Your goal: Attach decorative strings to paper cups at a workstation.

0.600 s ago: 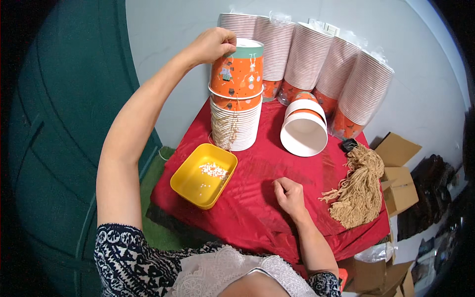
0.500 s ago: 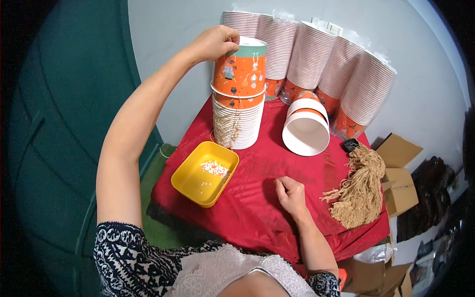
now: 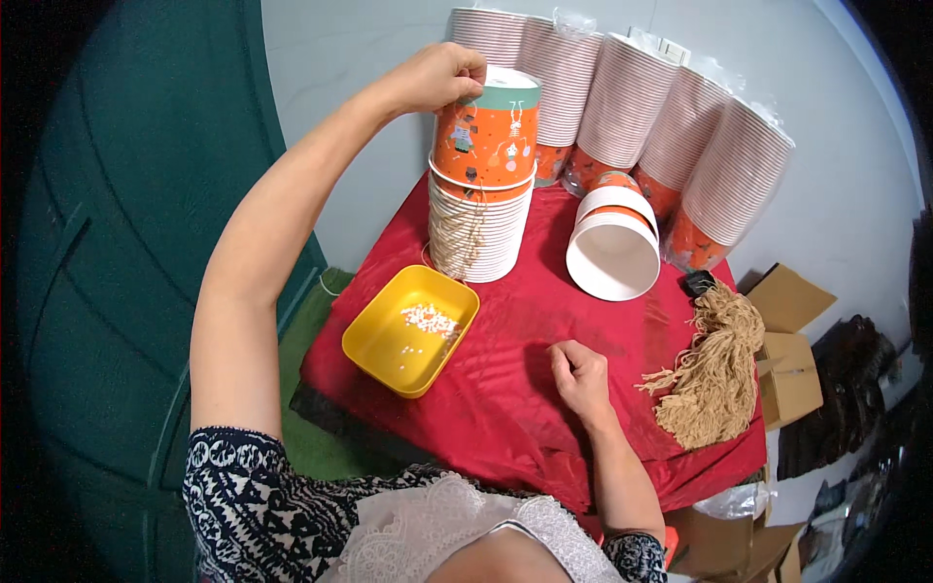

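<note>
My left hand (image 3: 449, 78) grips the top edge of an orange paper bucket (image 3: 486, 136) with a green band and cartoon figures. That bucket stands upside down on a tall stack of white-rimmed paper buckets (image 3: 476, 233). Thin tan cords (image 3: 457, 238) hang down the stack's side. Just in front of it sits a yellow plastic tub (image 3: 374, 345) containing small white pieces (image 3: 428, 319), with a few orange ones among them. My right hand (image 3: 581, 377) rests on the red tablecloth (image 3: 515, 389), fingers curled closed; nothing shows in it.
Two or more nested paper buckets (image 3: 612, 257) lie on their side at the table's middle back. Several tall plastic-wrapped bucket stacks (image 3: 622, 107) line the wall. A bundle of tan cords (image 3: 714, 379) lies at the right edge, near open cardboard boxes (image 3: 789, 374) beyond the table.
The whole view has shifted a little, so the table's things sit slightly higher and farther right. Both hands keep their places, the left one still gripping the top bucket.
</note>
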The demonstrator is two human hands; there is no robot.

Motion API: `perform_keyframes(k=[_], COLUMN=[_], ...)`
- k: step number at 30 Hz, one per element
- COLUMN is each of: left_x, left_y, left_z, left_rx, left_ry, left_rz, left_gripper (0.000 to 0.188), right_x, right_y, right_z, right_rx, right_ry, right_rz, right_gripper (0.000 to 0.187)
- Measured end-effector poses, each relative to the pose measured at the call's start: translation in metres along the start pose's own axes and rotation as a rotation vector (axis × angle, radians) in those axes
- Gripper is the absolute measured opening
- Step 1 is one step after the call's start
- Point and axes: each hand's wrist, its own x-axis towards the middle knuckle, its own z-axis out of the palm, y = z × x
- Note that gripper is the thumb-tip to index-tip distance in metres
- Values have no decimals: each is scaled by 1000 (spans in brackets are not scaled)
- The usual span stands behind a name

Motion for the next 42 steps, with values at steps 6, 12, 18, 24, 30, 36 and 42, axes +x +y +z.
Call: perform_keyframes(k=[6, 12, 18, 24, 30, 36, 42], left_x=[-4, -7, -9, -15, -25, -31, -36], left_y=[-1, -3, -3, -9, -17, -12, -7], left_z=[4, 7, 9, 18, 35, 38, 32], left_rx=[-5, 5, -30, 80, 304, 304, 347], left_ry=[22, 4, -12, 50, 243, 261, 212], left_rz=[-1, -20, -42, 42, 319, 302, 223], left_gripper=[9, 8, 9, 10, 13, 11, 9], right_x=[0, 0, 0, 0, 0, -1, -4], right_y=[-2, -1, -4, -5, -6, -5, -1], right_z=[-1, 1, 1, 1, 2, 2, 10], right_rx=[7, 16, 18, 23, 34, 23, 43], right_ry=[1, 1, 10, 15, 21, -7, -22], right_rz=[23, 13, 3, -11, -11, 5, 16], right_gripper=[9, 10, 10, 10, 9, 11, 11])
